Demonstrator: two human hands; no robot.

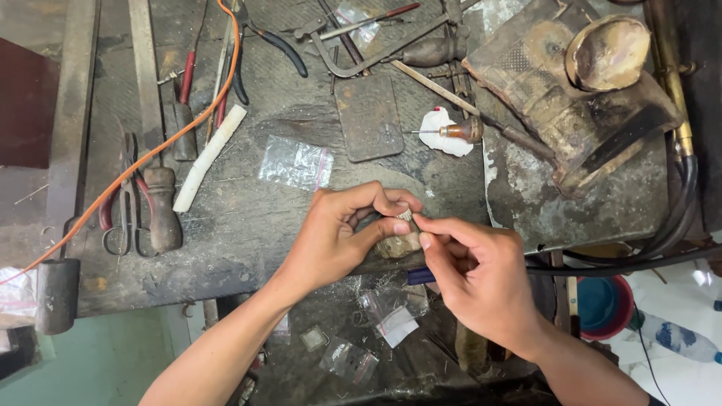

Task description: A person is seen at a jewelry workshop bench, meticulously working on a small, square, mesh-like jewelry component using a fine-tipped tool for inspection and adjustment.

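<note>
While left hand point(335, 237) pinches small silvery piece point(404, 216) (bumpy), right hand point(474, 274) grips blue-handled tool point(420, 276).

Both bare forearms come up from the near edge of the worktop, hands meeting at its middle. Left hand point(335, 237) curled, thumb and forefinger tips pinched together, wrist bent inward. Right hand point(474, 274) half-fisted, forefinger and thumb stretched to touch the left fingertips.

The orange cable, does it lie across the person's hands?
No, the orange cable runs over the bench's left side, apart from both hands.
</note>
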